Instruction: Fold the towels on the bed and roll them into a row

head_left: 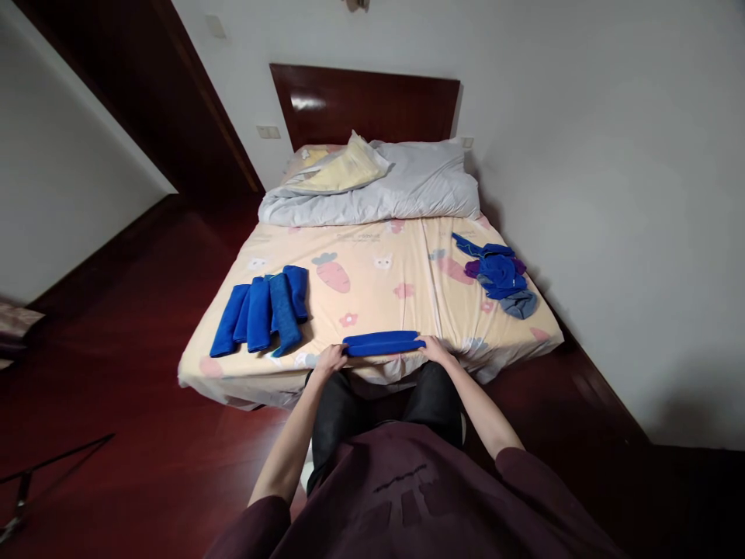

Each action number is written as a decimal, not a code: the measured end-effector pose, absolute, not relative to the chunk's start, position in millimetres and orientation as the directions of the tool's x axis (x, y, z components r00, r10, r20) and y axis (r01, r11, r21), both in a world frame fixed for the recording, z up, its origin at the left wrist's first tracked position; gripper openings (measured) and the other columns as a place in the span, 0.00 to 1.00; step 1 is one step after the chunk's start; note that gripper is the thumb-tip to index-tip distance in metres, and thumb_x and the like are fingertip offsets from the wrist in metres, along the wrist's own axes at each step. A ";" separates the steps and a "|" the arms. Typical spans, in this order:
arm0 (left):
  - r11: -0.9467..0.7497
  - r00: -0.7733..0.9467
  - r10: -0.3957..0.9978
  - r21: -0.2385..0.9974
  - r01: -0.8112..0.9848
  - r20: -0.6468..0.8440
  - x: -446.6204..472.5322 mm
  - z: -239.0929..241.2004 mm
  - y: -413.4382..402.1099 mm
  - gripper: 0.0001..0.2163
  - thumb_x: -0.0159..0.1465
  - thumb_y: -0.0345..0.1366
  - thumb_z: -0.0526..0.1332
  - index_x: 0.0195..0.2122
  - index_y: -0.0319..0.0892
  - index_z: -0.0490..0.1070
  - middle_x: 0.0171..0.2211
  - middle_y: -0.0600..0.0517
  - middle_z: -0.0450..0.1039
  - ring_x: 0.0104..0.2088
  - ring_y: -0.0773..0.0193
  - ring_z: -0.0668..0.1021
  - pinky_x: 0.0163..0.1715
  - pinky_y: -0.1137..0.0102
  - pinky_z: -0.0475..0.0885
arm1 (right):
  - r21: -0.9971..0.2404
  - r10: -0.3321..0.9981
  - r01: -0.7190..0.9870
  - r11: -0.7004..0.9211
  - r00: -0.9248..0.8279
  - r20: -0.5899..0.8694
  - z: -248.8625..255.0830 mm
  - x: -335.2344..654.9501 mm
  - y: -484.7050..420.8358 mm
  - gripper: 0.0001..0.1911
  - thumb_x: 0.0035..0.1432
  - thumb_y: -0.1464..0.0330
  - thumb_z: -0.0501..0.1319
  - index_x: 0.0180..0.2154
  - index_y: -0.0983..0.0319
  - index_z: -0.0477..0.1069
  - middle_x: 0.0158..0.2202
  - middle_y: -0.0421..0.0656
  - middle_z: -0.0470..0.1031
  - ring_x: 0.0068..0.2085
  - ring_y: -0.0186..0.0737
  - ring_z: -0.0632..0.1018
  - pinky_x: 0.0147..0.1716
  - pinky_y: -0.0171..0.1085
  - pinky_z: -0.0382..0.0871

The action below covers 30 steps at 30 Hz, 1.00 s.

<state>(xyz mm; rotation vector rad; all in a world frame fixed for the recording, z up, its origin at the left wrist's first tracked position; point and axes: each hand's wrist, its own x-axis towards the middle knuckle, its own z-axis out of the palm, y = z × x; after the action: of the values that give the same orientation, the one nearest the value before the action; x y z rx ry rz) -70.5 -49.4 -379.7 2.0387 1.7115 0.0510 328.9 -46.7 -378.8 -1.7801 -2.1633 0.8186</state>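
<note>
A blue towel (381,343), folded into a long narrow strip, lies along the near edge of the bed. My left hand (332,359) grips its left end, and my right hand (434,349) grips its right end with closed fingers. To the left, several rolled blue towels (259,310) lie side by side in a leaning group. On the right side of the bed sits a crumpled heap of cloths (499,273) in blue, with purple and grey pieces among them.
The bed (372,256) has a cream sheet printed with carrots and rabbits. A pale quilt (407,186) and a yellow cloth (343,171) lie bunched near the dark headboard (372,105). A white wall (611,194) stands at the right; a thin black stand (52,462) is on the floor lower left.
</note>
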 end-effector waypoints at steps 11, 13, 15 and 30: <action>0.101 0.048 0.982 0.730 0.676 -0.180 -78.9 -405.1 -60.9 0.16 0.65 0.46 0.60 0.46 0.39 0.75 0.38 0.45 0.82 0.40 0.54 0.83 0.42 0.64 0.76 | -0.756 0.988 0.651 -0.064 -0.063 -0.137 -394.2 324.4 -48.1 0.14 0.61 0.59 0.65 0.44 0.61 0.78 0.38 0.46 0.83 0.41 0.46 0.82 0.42 0.39 0.75; 0.118 0.016 0.985 0.743 0.659 -0.171 -78.6 -408.1 -61.1 0.15 0.64 0.47 0.60 0.42 0.40 0.75 0.37 0.45 0.82 0.40 0.53 0.83 0.42 0.64 0.76 | -0.735 0.991 0.674 -0.076 -0.033 -0.132 -394.1 324.3 -49.5 0.15 0.61 0.56 0.64 0.42 0.60 0.78 0.36 0.45 0.83 0.40 0.46 0.81 0.40 0.38 0.74; 0.143 -0.014 0.984 0.744 0.653 -0.176 -77.5 -409.9 -58.9 0.15 0.65 0.46 0.60 0.42 0.40 0.75 0.38 0.44 0.82 0.41 0.52 0.83 0.44 0.64 0.76 | -0.703 0.991 0.706 -0.088 -0.008 -0.133 -393.7 324.5 -49.8 0.14 0.63 0.55 0.64 0.39 0.59 0.77 0.34 0.45 0.82 0.39 0.45 0.81 0.38 0.37 0.73; 0.342 -0.149 0.933 0.674 0.655 -0.329 -75.2 -417.3 -36.7 0.14 0.69 0.43 0.59 0.45 0.40 0.79 0.45 0.41 0.83 0.50 0.51 0.83 0.50 0.65 0.75 | -0.474 0.966 0.854 -0.214 0.114 -0.232 -391.8 318.4 -35.9 0.15 0.69 0.58 0.61 0.38 0.60 0.80 0.39 0.46 0.84 0.41 0.43 0.82 0.36 0.33 0.67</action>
<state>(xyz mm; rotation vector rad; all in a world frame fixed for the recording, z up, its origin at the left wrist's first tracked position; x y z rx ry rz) -75.2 -36.7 -417.3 1.3915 1.8868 0.4897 318.4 -35.9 -391.8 -2.1659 -1.8106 0.7363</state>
